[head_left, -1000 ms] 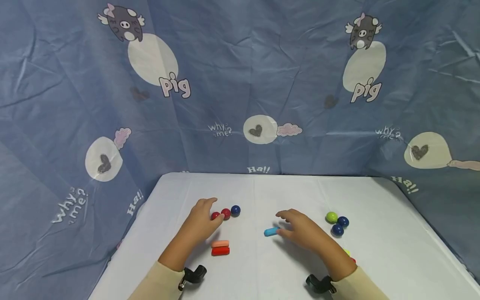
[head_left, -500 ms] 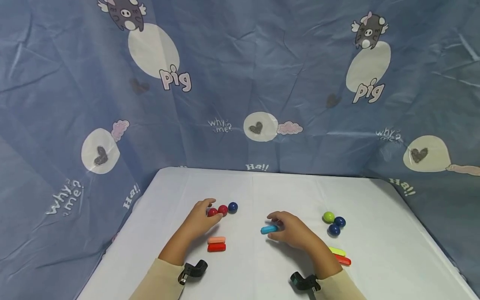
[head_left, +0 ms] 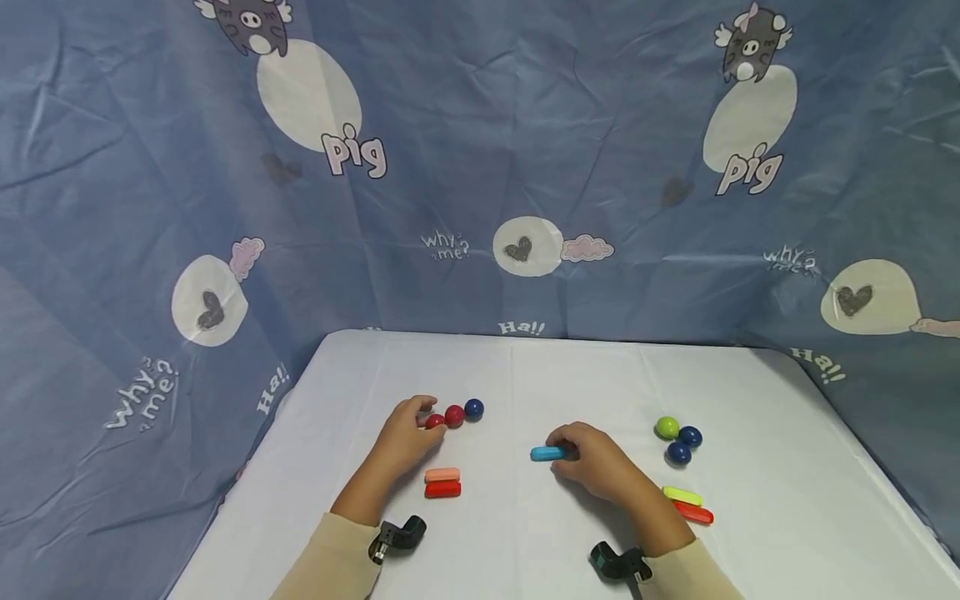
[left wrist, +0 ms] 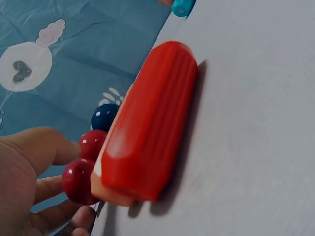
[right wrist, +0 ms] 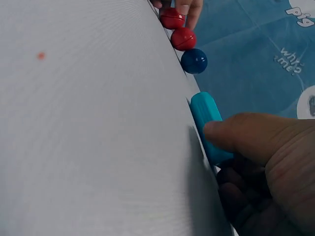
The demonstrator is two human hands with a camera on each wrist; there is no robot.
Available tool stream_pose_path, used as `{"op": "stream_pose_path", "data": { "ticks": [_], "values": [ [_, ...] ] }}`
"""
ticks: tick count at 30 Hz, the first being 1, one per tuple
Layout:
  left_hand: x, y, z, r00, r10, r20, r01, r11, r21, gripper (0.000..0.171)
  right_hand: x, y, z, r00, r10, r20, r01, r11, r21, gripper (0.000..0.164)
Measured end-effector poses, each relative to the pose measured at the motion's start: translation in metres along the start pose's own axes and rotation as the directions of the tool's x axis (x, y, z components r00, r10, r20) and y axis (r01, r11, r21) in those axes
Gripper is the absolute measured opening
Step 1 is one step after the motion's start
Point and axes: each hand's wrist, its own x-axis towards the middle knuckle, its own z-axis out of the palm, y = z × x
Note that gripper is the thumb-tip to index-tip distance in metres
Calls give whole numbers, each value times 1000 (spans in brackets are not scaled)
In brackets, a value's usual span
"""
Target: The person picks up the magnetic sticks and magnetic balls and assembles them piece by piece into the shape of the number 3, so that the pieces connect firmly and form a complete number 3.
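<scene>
My left hand [head_left: 402, 437] curves around the end red ball [head_left: 435, 422] of a short row, thumb on the near side and fingers beyond; I cannot tell whether they press on it. With my right hand [head_left: 596, 462] I pinch a light blue stick [head_left: 547, 453] between thumb and fingers, its free end pointing toward my left, over the middle of the white table [head_left: 517, 550]. The row runs on with a second red ball [head_left: 454, 416] and a dark blue ball [head_left: 474, 409]. Nearer me, a salmon stick [head_left: 442, 474] lies just beyond a red stick [head_left: 442, 489]. Beyond my right forearm sit a green ball [head_left: 667, 427] and two navy balls [head_left: 678, 453], clustered together, with a yellow stick [head_left: 682, 496] nearer me.
</scene>
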Motion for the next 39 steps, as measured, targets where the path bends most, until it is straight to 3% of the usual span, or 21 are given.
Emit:
{"op": "stream_pose_path", "data": {
  "ticks": [6,21,29,39],
  "values": [
    [-1,-7,-1,1000,-18,8,18,1000,13,42,0,2,2,999,28,-23,-28,1000,-8,21],
    [-3,-2,-7,999,29,20,-31,997,77,32,-1,5,1,997,22,-78,-22,1000,-2,20],
    [-15,5,-9,995,45,88,-54,993,109,26,-1,7,2,997,3,-73,1,999,53,18],
    [-24,23,8,979,80,186,-95,993,72,30,0,7,3,997,26,-72,-20,996,89,17]
  ]
}}
